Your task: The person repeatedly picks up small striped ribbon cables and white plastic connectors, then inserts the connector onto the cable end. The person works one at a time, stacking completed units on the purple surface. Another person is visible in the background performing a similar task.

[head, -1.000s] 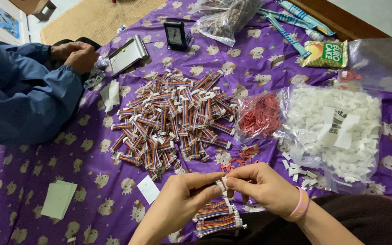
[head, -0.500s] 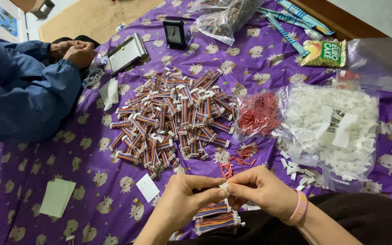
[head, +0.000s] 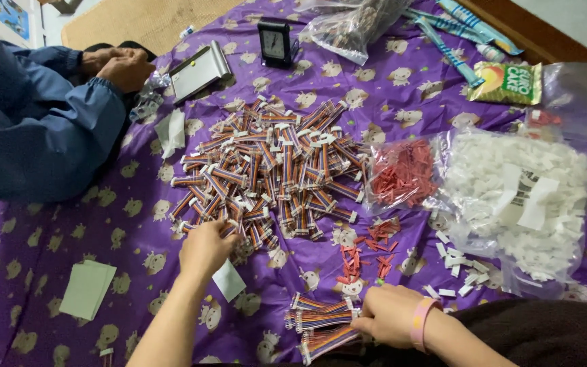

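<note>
Left hand [head: 205, 248] curled into ribbon-cable pile [head: 273, 170]; right hand [head: 390, 314] grips finished cable stack [head: 321, 323].

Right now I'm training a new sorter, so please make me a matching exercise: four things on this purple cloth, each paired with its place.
Things:
1. small black clock
2. clear bag of red pieces
3. clear bag of white pieces
4. pale green paper stack

Places:
A. right side
B. far edge, top centre
C. near left corner
D. between the wire pile and the white bag

Pairs: 1-B, 2-D, 3-A, 4-C
</note>
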